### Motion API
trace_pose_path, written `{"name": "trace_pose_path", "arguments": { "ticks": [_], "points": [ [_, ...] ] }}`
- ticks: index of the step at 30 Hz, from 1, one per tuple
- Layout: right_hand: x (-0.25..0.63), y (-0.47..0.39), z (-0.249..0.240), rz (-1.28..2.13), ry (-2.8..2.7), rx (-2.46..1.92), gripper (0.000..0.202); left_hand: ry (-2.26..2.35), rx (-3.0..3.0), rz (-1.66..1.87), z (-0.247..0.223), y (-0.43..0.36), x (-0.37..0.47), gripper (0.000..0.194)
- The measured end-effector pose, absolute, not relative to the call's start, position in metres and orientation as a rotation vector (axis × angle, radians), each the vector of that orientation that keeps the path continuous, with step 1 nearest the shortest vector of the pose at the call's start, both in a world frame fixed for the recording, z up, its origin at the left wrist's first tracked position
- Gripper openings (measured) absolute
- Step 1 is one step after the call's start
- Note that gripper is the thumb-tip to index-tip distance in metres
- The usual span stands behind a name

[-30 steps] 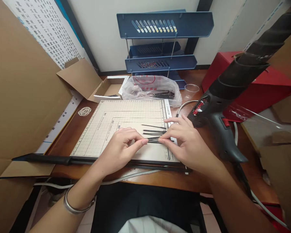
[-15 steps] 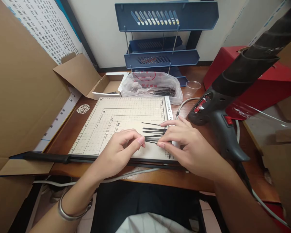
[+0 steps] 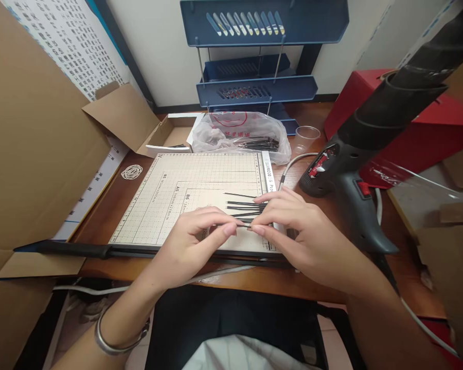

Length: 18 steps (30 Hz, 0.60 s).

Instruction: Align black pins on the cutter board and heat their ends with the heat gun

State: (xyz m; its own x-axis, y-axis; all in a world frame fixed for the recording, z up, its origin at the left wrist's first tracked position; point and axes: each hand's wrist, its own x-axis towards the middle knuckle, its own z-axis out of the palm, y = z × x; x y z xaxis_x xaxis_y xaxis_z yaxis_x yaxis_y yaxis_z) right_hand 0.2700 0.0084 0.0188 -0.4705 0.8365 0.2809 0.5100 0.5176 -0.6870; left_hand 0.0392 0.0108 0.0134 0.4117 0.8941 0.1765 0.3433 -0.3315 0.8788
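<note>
My left hand (image 3: 200,241) pinches one end of a thin black wire (image 3: 244,226) between thumb and forefinger. My right hand (image 3: 293,226) grips the same piece close by, thumb against forefinger, so only a short stretch shows between the fingertips. Beyond it, several more thin black wires (image 3: 241,207) lie side by side, their right ends hidden under my right fingers. They rest on the cream, grid-marked board of a paper trimmer (image 3: 150,200). The trimmer's black handle (image 3: 77,250) extends to the left along the near edge.
A black heat gun (image 3: 355,174) stands at right beside a red box (image 3: 409,123). Behind the trimmer are a plastic bag (image 3: 219,136) of black pieces, a clear cup (image 3: 307,137), an open carton (image 3: 173,134) and a blue rack (image 3: 254,92). Rubber bands (image 3: 131,172) lie left.
My left hand has shifted slightly right, its fingertips now nearer my right hand's. A thin black wire now shows between both pinches. The other wires remain on the board.
</note>
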Motion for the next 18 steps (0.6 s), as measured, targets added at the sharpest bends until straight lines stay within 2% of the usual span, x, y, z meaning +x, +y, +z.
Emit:
{"name": "trace_pose_path", "arguments": {
  "ticks": [18],
  "points": [
    [0.272,0.01,0.002,0.621,-2.241,-1.15,0.018,1.183,1.659,0.872,0.003,0.002,0.038,0.013]
  ]
}}
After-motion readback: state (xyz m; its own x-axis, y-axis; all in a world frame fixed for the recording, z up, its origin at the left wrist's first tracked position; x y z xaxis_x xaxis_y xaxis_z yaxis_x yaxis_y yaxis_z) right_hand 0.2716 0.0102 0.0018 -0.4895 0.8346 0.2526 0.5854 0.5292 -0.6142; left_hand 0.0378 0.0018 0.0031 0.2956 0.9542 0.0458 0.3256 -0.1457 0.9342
